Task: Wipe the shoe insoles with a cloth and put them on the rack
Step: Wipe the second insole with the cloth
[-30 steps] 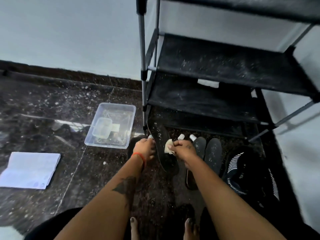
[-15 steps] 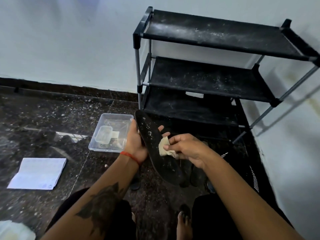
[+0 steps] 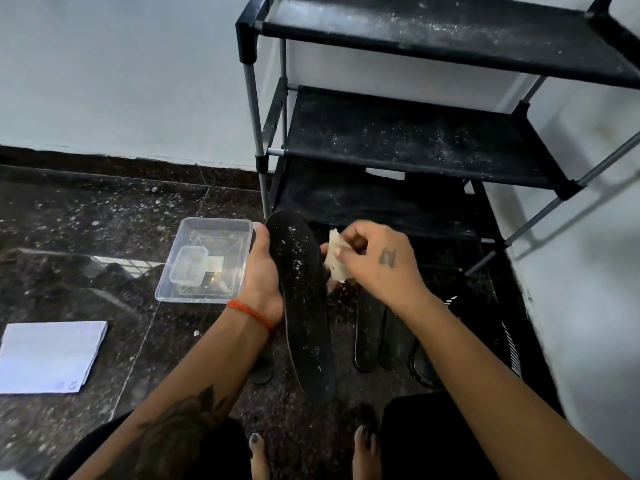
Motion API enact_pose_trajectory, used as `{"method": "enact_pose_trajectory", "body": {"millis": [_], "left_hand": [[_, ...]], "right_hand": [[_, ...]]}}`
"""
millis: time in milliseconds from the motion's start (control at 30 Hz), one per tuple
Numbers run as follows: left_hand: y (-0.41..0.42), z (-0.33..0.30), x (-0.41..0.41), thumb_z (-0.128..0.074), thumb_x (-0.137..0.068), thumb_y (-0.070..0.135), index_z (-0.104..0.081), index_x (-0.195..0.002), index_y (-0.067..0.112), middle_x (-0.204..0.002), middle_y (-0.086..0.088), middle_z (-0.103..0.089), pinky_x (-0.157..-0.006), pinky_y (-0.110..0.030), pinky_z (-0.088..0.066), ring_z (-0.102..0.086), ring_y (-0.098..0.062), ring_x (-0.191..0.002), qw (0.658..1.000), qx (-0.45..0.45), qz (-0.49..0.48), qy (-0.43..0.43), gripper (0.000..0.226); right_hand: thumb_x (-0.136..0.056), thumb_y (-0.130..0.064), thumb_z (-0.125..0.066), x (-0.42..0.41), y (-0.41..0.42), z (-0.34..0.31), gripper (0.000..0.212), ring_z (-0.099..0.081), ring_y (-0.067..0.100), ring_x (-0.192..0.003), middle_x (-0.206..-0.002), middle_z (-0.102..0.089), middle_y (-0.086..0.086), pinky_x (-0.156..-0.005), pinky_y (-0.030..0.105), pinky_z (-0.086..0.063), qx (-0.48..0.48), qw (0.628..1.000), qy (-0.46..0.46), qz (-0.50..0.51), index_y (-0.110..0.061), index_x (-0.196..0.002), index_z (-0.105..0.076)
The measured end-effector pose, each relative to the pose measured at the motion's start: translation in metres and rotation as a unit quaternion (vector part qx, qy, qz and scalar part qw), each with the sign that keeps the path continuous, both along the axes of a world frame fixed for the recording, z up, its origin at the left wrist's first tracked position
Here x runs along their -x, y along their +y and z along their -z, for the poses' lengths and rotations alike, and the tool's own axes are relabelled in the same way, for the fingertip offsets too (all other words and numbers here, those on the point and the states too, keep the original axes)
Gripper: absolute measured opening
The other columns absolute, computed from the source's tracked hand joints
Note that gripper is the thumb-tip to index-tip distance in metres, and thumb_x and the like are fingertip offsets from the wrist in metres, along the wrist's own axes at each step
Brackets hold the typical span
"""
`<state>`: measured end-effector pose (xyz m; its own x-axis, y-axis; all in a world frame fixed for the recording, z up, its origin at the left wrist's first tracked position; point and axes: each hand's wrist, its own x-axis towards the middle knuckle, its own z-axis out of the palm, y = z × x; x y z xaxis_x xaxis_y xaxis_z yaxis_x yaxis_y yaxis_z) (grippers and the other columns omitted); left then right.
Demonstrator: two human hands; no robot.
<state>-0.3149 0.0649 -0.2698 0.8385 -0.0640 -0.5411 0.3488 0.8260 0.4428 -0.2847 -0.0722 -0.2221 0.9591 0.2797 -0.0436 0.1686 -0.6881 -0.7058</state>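
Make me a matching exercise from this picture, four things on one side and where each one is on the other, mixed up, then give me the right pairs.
Things
1. dusty insole
2. cloth
3. clear plastic tub
4. white paper

Places
A. on the floor at far left
B. pinched in the right hand
C. on the floor beside the rack's left legs
D. held in the left hand

Pairs: 1-D, 2-B, 3-C, 4-A
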Motion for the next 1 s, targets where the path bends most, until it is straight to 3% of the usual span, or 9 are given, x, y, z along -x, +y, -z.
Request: {"method": "enact_pose_trajectory", "body": {"millis": [67,133,200,433,567,633,700,833,1000], "left_hand": [[-0.004,-0.003,-0.001,-0.015,-0.086,0.074,-0.075,-0.082,0.005,-0.084,-0.017,-0.072,-0.058,-0.036,-0.058,-0.071,-0.027,-0.070,1.000,-0.008,0.016,-0.019,0.092],[-0.007,-0.002,-0.004,-0.017,-0.088,0.071,-0.074,-0.054,0.008,-0.064,-0.012,-0.070,-0.047,-0.028,-0.056,-0.069,-0.021,-0.055,0.998,-0.059,0.005,0.005,0.091],[-0.007,0.001,-0.007,-0.019,-0.090,0.068,-0.070,-0.045,0.011,-0.057,-0.009,-0.068,-0.048,-0.025,-0.054,-0.067,-0.017,-0.049,0.995,-0.091,-0.010,0.039,0.089],[-0.014,0.002,-0.007,-0.011,-0.092,0.067,-0.072,-0.076,0.009,-0.069,-0.013,-0.072,-0.055,-0.032,-0.057,-0.070,-0.023,-0.057,0.996,-0.060,0.050,0.038,0.086],[-0.011,-0.001,-0.006,-0.019,-0.090,0.070,-0.067,-0.096,0.009,-0.089,-0.017,-0.073,-0.061,-0.045,-0.057,-0.071,-0.030,-0.069,0.997,-0.035,0.051,0.044,0.079],[-0.010,0.001,-0.007,-0.017,-0.093,0.065,-0.066,-0.092,0.010,-0.079,-0.014,-0.073,-0.056,-0.035,-0.059,-0.071,-0.025,-0.064,0.996,-0.061,0.046,0.035,0.074],[-0.009,0.001,-0.008,-0.018,-0.095,0.060,-0.063,-0.086,0.010,-0.067,-0.010,-0.071,-0.058,-0.030,-0.054,-0.070,-0.019,-0.057,0.995,-0.088,0.025,0.045,0.067],[-0.005,0.003,-0.010,-0.022,-0.098,0.053,-0.061,-0.084,0.008,-0.062,-0.009,-0.070,-0.066,-0.032,-0.046,-0.069,-0.018,-0.053,0.993,-0.098,0.006,0.062,0.061],[-0.006,0.007,-0.010,-0.020,-0.096,0.059,-0.064,-0.099,0.010,-0.082,-0.014,-0.073,-0.065,-0.041,-0.055,-0.072,-0.025,-0.069,0.995,-0.076,0.035,0.061,0.066]], "right_hand": [[-0.081,-0.012,-0.061,0.004,0.012,0.006,0.014,-0.061,0.007,-0.066,-0.076,-0.065,-0.009,-0.062,0.015,-0.045,-0.029,0.996,-0.051,-0.060,-0.023,-0.089,-0.065],[-0.079,-0.007,-0.059,0.014,0.026,0.013,0.023,-0.063,0.012,-0.073,-0.082,-0.069,-0.004,-0.067,0.023,-0.050,-0.009,0.985,-0.088,-0.148,-0.024,-0.092,-0.066],[-0.076,-0.002,-0.054,0.017,0.031,0.019,0.030,-0.064,0.019,-0.081,-0.087,-0.070,0.002,-0.073,0.032,-0.052,0.008,0.976,-0.119,-0.180,-0.022,-0.092,-0.070],[-0.084,-0.001,-0.053,-0.014,0.012,0.038,0.032,-0.062,0.021,-0.096,-0.102,-0.067,0.005,-0.088,0.030,-0.049,0.099,0.981,-0.083,-0.144,-0.020,-0.102,-0.072],[-0.085,-0.005,-0.056,-0.023,0.010,0.033,0.028,-0.063,0.018,-0.093,-0.100,-0.068,0.005,-0.081,0.012,-0.038,0.065,0.988,-0.137,-0.034,-0.019,-0.102,-0.072],[-0.082,-0.006,-0.059,-0.016,0.017,0.027,0.025,-0.066,0.017,-0.090,-0.097,-0.072,0.005,-0.082,0.016,-0.045,-0.010,0.989,-0.142,-0.036,-0.017,-0.099,-0.074],[-0.079,-0.003,-0.057,-0.001,0.028,0.028,0.030,-0.067,0.021,-0.091,-0.097,-0.073,0.006,-0.085,0.029,-0.052,-0.035,0.984,-0.128,-0.115,-0.015,-0.100,-0.073],[-0.078,-0.001,-0.052,0.003,0.032,0.044,0.041,-0.060,0.027,-0.098,-0.103,-0.067,0.008,-0.087,0.040,-0.050,0.024,0.974,-0.127,-0.184,-0.016,-0.113,-0.067],[-0.092,-0.010,-0.048,-0.021,0.017,0.051,0.034,-0.049,0.027,-0.103,-0.108,-0.059,0.009,-0.090,0.032,-0.042,0.140,0.967,-0.142,-0.160,-0.017,-0.123,-0.060]]}}
